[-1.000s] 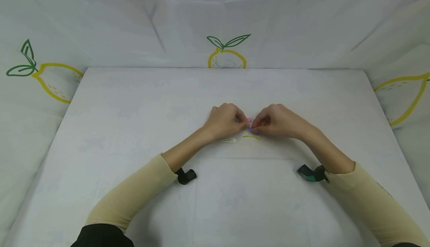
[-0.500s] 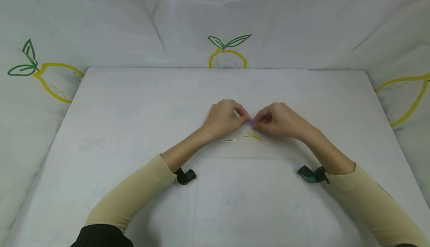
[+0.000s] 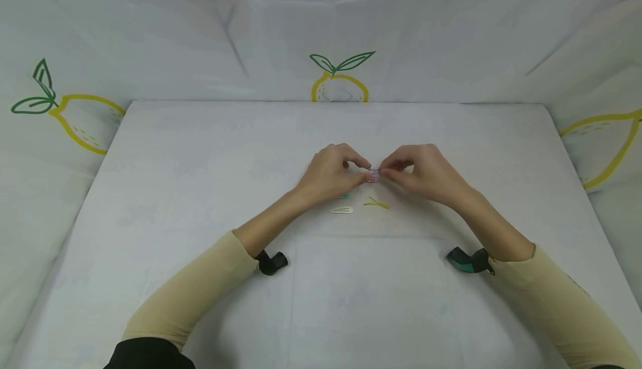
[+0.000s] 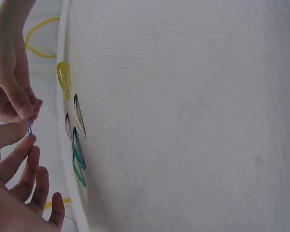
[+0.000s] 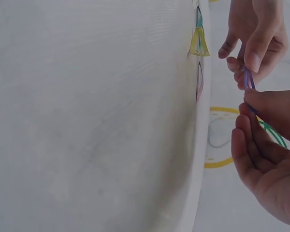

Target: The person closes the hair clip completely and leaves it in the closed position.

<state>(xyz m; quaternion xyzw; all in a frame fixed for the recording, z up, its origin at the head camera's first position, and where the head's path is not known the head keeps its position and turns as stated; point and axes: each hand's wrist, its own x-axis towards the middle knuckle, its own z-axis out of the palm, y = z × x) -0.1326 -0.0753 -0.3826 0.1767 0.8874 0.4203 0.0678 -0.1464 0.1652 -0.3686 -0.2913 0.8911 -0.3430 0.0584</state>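
Observation:
A purple snap hair clip (image 5: 250,79) is held up between the two hands, seen above the table. My left hand (image 3: 328,174) pinches one end between thumb and forefinger; its other fingers spread loosely in the left wrist view. The opposite end sits between the thumb and forefinger of my right hand (image 3: 428,174). Below the hands on the table lie a pink hair clip (image 3: 371,178), a yellow hair clip (image 3: 376,203) standing open, and a white hair clip (image 3: 342,210). A teal hair clip (image 4: 77,150) and a green hair clip (image 4: 79,172) lie beside them.
The white table (image 3: 351,291) has its far edge beyond the hands. A white cloth (image 3: 426,34) with lemon drawings hangs behind and at both sides. Wrist-worn cameras show dark below each forearm.
Both hands have risen away from the yellow clip, carrying the purple clip with them. The pink and teal clips now show below the fingers.

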